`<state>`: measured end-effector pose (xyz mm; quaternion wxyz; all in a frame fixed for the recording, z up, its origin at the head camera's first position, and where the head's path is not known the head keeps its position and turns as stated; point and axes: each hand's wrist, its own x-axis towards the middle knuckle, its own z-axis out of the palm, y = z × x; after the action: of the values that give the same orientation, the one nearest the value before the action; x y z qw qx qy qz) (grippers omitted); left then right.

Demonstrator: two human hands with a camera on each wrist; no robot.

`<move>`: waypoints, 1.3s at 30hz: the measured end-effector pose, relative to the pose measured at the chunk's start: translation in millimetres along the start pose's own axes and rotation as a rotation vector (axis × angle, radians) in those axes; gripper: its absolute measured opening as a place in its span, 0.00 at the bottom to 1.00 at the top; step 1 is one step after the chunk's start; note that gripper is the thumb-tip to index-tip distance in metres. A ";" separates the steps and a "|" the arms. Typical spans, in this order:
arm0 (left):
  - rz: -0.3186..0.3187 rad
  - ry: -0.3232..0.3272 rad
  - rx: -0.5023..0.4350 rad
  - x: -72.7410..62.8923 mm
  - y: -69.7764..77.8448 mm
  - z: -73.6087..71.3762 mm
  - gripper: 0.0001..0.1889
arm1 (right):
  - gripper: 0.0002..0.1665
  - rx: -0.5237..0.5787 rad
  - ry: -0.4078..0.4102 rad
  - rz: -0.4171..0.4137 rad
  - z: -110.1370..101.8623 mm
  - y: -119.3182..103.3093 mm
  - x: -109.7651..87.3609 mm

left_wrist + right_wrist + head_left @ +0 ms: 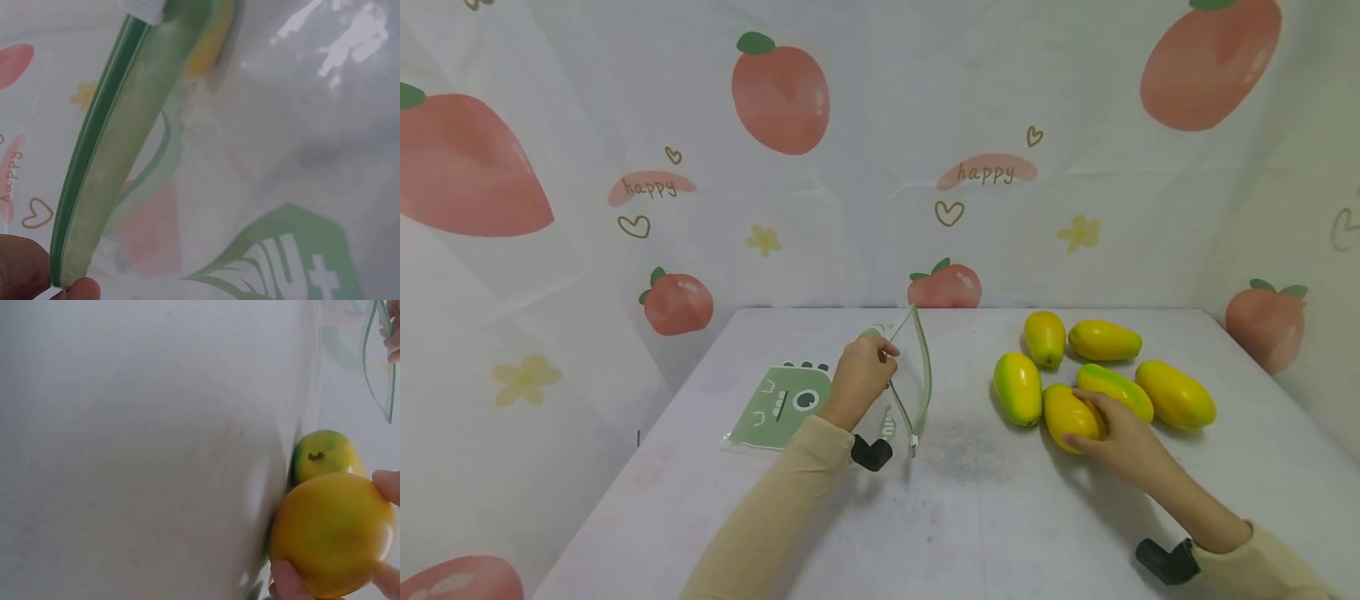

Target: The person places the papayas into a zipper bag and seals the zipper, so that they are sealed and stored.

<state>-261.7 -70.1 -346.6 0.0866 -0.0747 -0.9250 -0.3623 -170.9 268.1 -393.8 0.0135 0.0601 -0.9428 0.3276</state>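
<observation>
Yellow fruit between right hand's fingers

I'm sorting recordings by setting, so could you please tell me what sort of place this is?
Probably a staged filming corner: a printed backdrop behind a table with fruits and a bag.

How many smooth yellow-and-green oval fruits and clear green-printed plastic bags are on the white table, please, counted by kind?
Smooth yellow-and-green oval fruits: 6
Clear green-printed plastic bag: 1
Total: 7
</observation>
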 end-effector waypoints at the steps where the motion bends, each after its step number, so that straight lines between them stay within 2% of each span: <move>1: 0.000 0.000 0.000 -0.1 0.3 -0.2 0.12 | 0.48 0.009 -0.002 -0.002 -0.3 0.1 -0.5; 7: 0.003 -0.008 -0.002 -0.6 1.5 -0.7 0.12 | 0.47 0.030 -0.013 0.023 -3.4 -1.3 -3.6; 21: 0.021 -0.004 0.008 0.2 5.0 -0.1 0.12 | 0.50 -0.025 -0.017 0.119 -17.4 -6.6 -11.0; 29: 0.021 -0.011 0.012 0.5 5.4 1.3 0.12 | 0.49 0.016 0.020 0.105 -24.6 -11.3 -15.2; 39: 0.021 -0.010 0.005 -0.8 6.4 1.0 0.11 | 0.48 0.058 0.072 0.077 -30.7 -28.2 -18.5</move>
<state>-259.8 -64.8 -343.3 0.0858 -0.0862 -0.9255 -0.3588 -149.5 267.1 -353.6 0.0328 0.0124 -0.9335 0.3568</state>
